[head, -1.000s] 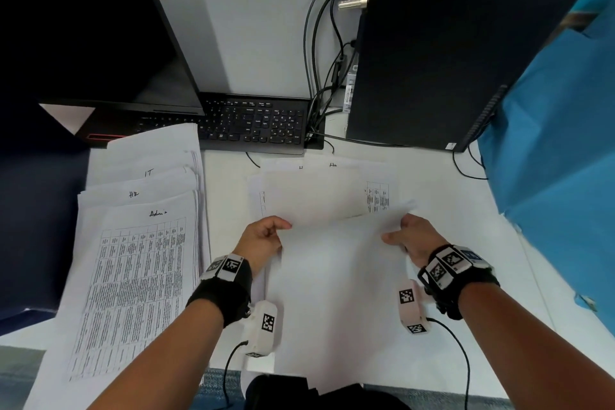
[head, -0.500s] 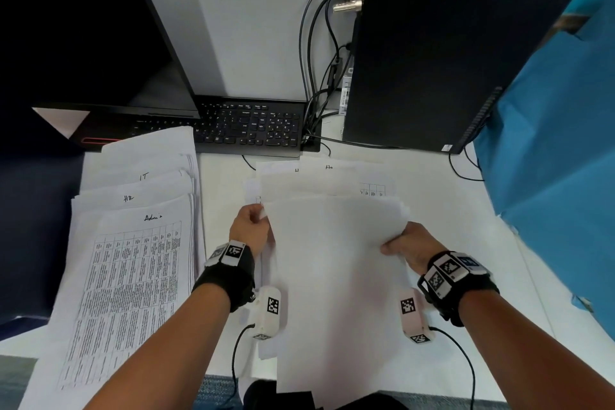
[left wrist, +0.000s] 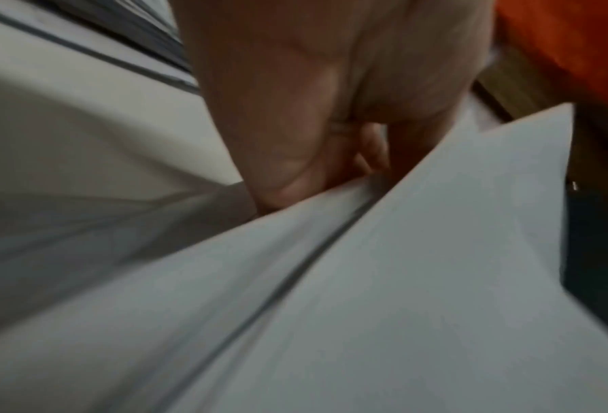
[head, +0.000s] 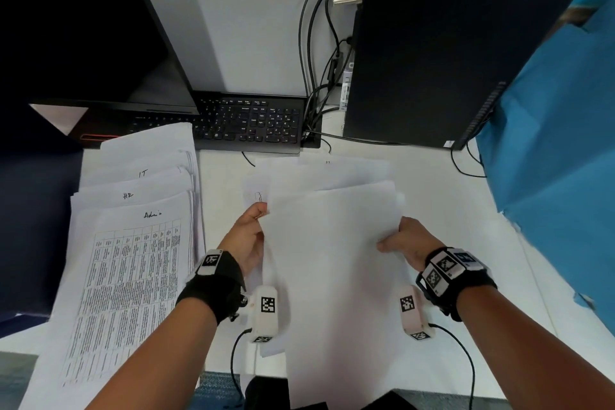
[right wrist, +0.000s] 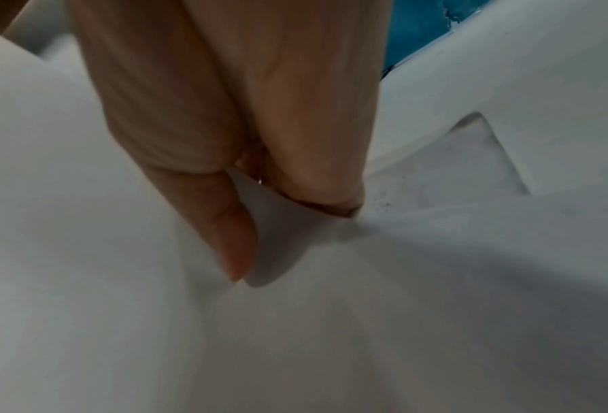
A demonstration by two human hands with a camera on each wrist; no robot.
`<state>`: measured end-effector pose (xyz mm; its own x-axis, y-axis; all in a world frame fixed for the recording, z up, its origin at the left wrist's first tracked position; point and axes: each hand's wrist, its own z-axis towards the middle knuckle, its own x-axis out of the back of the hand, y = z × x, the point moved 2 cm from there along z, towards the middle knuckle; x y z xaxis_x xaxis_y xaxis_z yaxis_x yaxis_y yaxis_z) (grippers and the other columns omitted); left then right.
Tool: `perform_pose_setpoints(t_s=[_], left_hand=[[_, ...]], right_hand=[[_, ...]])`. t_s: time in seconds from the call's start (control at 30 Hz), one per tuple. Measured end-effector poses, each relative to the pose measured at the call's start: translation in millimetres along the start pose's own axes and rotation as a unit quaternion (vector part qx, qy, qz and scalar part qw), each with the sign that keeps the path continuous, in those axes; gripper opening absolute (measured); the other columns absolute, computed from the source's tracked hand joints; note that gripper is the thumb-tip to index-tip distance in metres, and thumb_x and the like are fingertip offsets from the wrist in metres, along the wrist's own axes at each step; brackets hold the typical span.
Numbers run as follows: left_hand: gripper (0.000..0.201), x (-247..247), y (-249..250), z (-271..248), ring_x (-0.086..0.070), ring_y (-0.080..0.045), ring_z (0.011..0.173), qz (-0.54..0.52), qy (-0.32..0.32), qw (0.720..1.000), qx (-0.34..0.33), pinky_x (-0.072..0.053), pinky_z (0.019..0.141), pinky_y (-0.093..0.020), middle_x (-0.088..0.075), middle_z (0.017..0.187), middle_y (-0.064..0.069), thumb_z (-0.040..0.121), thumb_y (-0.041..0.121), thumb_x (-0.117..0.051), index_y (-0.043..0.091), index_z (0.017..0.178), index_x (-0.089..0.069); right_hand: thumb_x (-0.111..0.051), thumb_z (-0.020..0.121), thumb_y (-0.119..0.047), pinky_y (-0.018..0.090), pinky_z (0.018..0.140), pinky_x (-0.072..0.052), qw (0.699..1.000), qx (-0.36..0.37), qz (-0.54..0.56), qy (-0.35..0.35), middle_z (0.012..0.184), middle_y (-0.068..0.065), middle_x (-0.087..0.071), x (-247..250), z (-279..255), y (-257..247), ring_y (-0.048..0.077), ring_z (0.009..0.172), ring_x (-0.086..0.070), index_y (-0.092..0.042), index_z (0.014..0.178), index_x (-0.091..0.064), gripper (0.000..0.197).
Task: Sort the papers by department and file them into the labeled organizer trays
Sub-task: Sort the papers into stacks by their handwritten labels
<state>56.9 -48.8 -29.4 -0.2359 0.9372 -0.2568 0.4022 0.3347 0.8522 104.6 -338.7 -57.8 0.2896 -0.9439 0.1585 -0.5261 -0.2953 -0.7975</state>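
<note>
Left hand (head: pixel 248 243) and right hand (head: pixel 407 241) pinch opposite side edges of blank sheet (head: pixel 332 276) above loose papers (head: pixel 319 173); labeled stacks (head: pixel 133 243) left, bare desk (head: pixel 449 203) right.

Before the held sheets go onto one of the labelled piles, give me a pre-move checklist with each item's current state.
1. Left hand grips the left edge of the held sheets: ok.
2. Right hand pinches the right edge, thumb on top: ok.
3. Department label on the held sheets readable: not ok, the side facing up is blank.
4. Destination piles labelled: ok, Admin pile, HR pile and IT pile lie to the left.
5. Organizer trays in view: not ok, none visible.
6. Number of sheets in the grip: cannot tell; the left wrist view shows more than one layer.
</note>
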Motion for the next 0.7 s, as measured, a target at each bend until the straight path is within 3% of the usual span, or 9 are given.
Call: perform_pose_setpoints(t_s=[0.13,0.23,0.27,0.33,0.4,0.5,0.57,0.63,0.7], left_hand=[[0.027,-2,3,-6,-0.064,-0.026,0.069,-0.030,-0.051,0.997,0.059,-0.051,0.056,-0.019,-0.070,0.074,-0.015,0.072,-0.014,-0.042,0.008,0.062,-0.054],[0.034,-1,2,-8,-0.057,-0.019,0.056,-0.034,-0.046,0.994,0.088,-0.042,0.047,-0.016,-0.061,0.064,-0.009,0.071,-0.016,-0.034,0.009,0.055,-0.050],[0.025,-1,3,-9,-0.052,-0.015,0.050,-0.050,-0.039,0.994,0.091,-0.039,0.046,-0.014,-0.057,0.060,-0.005,0.065,-0.012,-0.037,0.008,0.062,-0.051],[0.031,0,3,-9,-0.056,-0.017,0.057,-0.093,-0.020,0.992,0.084,-0.046,0.052,-0.018,-0.059,0.072,-0.007,0.055,-0.005,-0.045,0.007,0.081,-0.056],[0.027,-1,3,-10,-0.067,-0.022,0.072,-0.135,-0.008,0.987,0.083,-0.056,0.065,-0.026,-0.069,0.087,-0.008,0.069,0.006,-0.056,0.011,0.095,-0.064],[0.029,-7,-3,-11,-0.069,-0.020,0.083,-0.158,0.007,0.984,0.084,-0.056,0.079,-0.035,-0.073,0.090,-0.003,0.098,0.032,-0.040,0.015,0.102,-0.063],[0.037,-11,-8,-12,-0.067,-0.017,0.083,-0.151,0.028,0.984,0.084,-0.051,0.081,-0.037,-0.071,0.085,0.001,0.098,0.045,-0.035,0.017,0.095,-0.059],[0.038,-20,-13,-13,-0.063,-0.017,0.098,-0.121,0.018,0.987,0.100,-0.047,0.090,-0.037,-0.067,0.103,0.003,0.096,0.050,-0.038,0.020,0.112,-0.053],[0.034,-28,-17,-17,-0.055,-0.014,0.111,-0.040,0.008,0.993,0.114,-0.043,0.096,-0.033,-0.053,0.122,0.009,0.096,0.042,-0.047,0.026,0.125,-0.037]], right_hand=[[-0.072,0.061,0.018,0.040,0.080,-0.054,0.997,0.015,0.076,0.013,0.081,0.015,-0.071,0,-2,-4,0.033,0.083,-0.066,-0.005,0.080,-0.070,0.030],[-0.079,0.065,0.006,0.044,0.087,-0.054,0.997,0.005,0.080,0.011,0.099,0.018,-0.068,0,-1,-6,0.034,0.091,-0.067,-0.001,0.106,-0.060,0.045],[-0.079,0.069,0.002,0.044,0.091,-0.053,0.997,-0.001,0.070,0.014,0.105,0.016,-0.066,0,0,-6,0.032,0.096,-0.066,-0.005,0.113,-0.057,0.050],[-0.077,0.077,-0.011,0.041,0.094,-0.052,1.000,-0.007,0.026,0.009,0.112,0.010,-0.067,-3,3,-7,0.028,0.101,-0.066,-0.008,0.120,-0.057,0.048],[-0.070,0.084,-0.013,0.040,0.093,-0.052,1.000,-0.019,0.015,0.016,0.110,0.012,-0.070,-5,1,-9,0.028,0.100,-0.067,-0.006,0.115,-0.063,0.032],[-0.066,0.087,-0.023,0.043,0.099,-0.048,0.999,-0.029,0.006,0.038,0.111,0.007,-0.070,-3,-4,-15,0.026,0.103,-0.065,-0.011,0.112,-0.064,0.028],[-0.062,0.090,-0.028,0.038,0.101,-0.045,0.999,-0.026,0.000,0.046,0.122,0.004,-0.064,-2,-7,-20,0.024,0.111,-0.060,-0.011,0.124,-0.057,0.039],[-0.056,0.094,-0.029,0.035,0.107,-0.036,0.999,-0.025,-0.003,0.045,0.140,0.003,-0.048,-4,-6,-20,0.024,0.128,-0.047,-0.009,0.141,-0.038,0.055],[-0.053,0.096,-0.024,0.030,0.105,-0.031,0.999,-0.016,-0.021,0.036,0.137,0.001,-0.042,-10,-6,-21,0.024,0.135,-0.038,-0.006,0.146,-0.027,0.059]])
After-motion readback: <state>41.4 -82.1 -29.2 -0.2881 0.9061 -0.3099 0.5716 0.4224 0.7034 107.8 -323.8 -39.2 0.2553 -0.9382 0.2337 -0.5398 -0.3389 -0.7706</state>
